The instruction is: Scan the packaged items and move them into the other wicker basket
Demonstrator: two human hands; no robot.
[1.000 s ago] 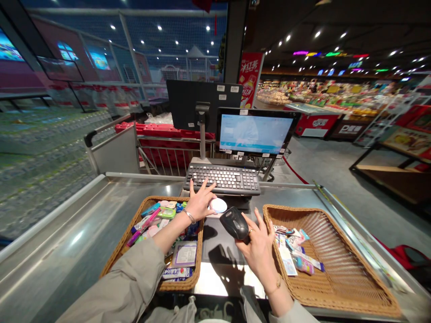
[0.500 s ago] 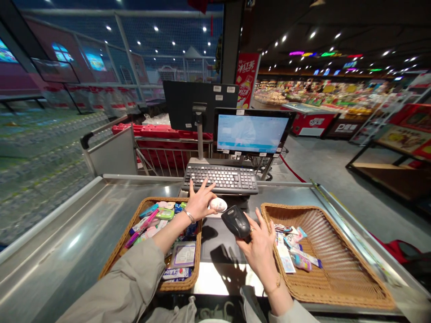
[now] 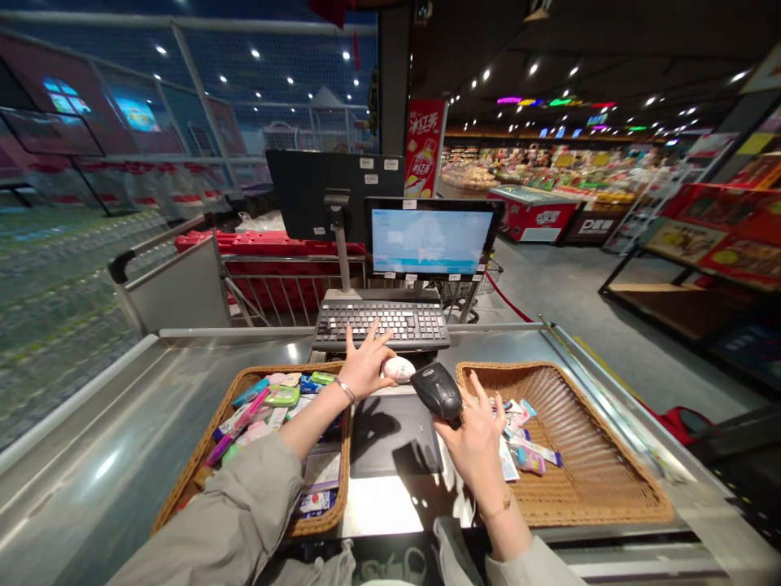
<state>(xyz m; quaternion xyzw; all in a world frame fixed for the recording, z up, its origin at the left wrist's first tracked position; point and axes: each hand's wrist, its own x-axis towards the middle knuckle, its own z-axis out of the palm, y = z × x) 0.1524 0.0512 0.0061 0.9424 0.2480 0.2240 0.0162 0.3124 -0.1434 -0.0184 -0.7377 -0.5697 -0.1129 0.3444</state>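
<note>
Left hand (image 3: 366, 368), fingers apart by white oval (image 3: 399, 369), right hand (image 3: 473, 446) clamped on scanner (image 3: 437, 391) (open mat (image 3: 396, 435) between baskets (image 3: 286, 369) (image 3: 579, 456))

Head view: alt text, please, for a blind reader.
At a supermarket checkout, the right hand holds a black handheld scanner while the left hand is beside a white oval object. Two wicker baskets of small packaged goods flank them.

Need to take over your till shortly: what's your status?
Left hand open beside white oval object, fingertips by keyboard. Right hand holding black handheld scanner. Wicker basket of small packaged goods under left forearm.
</note>
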